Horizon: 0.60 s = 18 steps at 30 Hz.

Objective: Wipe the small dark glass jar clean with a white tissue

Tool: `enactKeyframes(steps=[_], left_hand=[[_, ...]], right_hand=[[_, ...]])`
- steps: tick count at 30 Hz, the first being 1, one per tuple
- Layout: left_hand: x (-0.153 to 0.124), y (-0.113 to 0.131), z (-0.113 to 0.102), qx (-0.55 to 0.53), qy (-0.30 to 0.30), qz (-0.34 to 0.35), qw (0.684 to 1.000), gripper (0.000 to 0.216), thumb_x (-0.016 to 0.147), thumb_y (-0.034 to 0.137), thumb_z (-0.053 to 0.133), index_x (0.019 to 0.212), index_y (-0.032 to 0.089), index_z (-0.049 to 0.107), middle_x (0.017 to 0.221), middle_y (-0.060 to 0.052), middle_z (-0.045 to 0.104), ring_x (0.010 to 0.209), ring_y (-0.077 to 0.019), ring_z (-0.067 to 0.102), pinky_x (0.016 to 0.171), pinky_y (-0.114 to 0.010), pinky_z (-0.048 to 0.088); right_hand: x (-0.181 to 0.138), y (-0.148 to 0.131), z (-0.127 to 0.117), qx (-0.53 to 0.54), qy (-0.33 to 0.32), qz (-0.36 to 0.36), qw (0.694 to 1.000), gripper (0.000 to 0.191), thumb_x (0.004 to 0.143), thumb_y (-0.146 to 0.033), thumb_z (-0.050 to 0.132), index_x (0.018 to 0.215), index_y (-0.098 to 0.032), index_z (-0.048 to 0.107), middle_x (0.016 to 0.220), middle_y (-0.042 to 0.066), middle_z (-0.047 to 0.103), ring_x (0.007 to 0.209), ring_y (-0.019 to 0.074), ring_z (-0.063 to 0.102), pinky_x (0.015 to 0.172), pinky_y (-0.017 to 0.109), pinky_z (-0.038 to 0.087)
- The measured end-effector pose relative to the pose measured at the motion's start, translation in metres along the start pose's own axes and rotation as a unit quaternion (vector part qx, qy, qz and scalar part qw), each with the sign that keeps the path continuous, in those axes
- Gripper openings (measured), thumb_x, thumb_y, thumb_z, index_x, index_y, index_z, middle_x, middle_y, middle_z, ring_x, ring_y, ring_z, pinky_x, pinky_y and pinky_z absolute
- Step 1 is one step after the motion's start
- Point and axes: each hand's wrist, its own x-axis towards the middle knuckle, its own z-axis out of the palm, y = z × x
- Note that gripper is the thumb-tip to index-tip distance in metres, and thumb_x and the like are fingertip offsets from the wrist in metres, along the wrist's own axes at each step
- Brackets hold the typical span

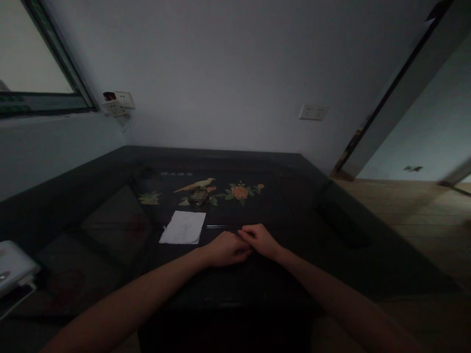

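The left hand point(228, 248) and right hand point(261, 240) are both loosely clenched, curled fingers touching, at the glossy black worktop point(290, 211); whether they enclose anything is hidden. Just beside the left hand, to its left, lies a white, roughly rectangular paper sheet point(184, 228) with faint marks. Beyond it sits a small, dark, round glassy object point(198, 197), against a printed yellowish bird point(200, 184) and left of an orange flower print point(240, 192).

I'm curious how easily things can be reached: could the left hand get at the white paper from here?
Probably yes: the left hand is near the white paper, and nothing visible on the dark tabletop stands between them.
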Motion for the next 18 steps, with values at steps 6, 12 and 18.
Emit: enactKeyframes(steps=[6, 12, 18], left_hand=[[0.0001, 0.0005, -0.0012, -0.003, -0.004, 0.002, 1.0, 0.021, 0.086, 0.022, 0.049, 0.071, 0.017, 0.063, 0.064, -0.001, 0.062, 0.056, -0.0118, 0.052, 0.053, -0.023, 0.032], [0.0, 0.0004, -0.0002, 0.006, 0.0, 0.003, 1.0, 0.021, 0.087, 0.024, 0.048, 0.074, 0.017, 0.064, 0.066, -0.001, 0.064, 0.057, -0.0117, 0.054, 0.054, -0.022, 0.034], [0.0014, 0.0009, -0.0007, 0.002, -0.009, -0.004, 1.0, 0.022, 0.086, 0.022, 0.048, 0.071, 0.017, 0.063, 0.063, -0.001, 0.062, 0.055, -0.0113, 0.052, 0.052, -0.021, 0.033]], right_hand=[[0.0, -0.0034, -0.0013, 0.009, -0.005, 0.002, 1.0, 0.038, 0.088, -0.037, 0.043, 0.054, -0.019, 0.039, 0.051, -0.005, 0.037, 0.052, 0.0097, 0.034, 0.051, 0.024, 0.024], [-0.0007, -0.0011, -0.0015, -0.004, -0.007, -0.006, 1.0, 0.038, 0.088, -0.037, 0.043, 0.055, -0.019, 0.04, 0.052, -0.005, 0.039, 0.052, 0.0096, 0.034, 0.051, 0.024, 0.024], [-0.0002, 0.0032, -0.0015, -0.013, -0.012, -0.021, 1.0, 0.038, 0.089, -0.037, 0.043, 0.056, -0.018, 0.04, 0.053, -0.005, 0.04, 0.052, 0.0094, 0.035, 0.052, 0.024, 0.024]])
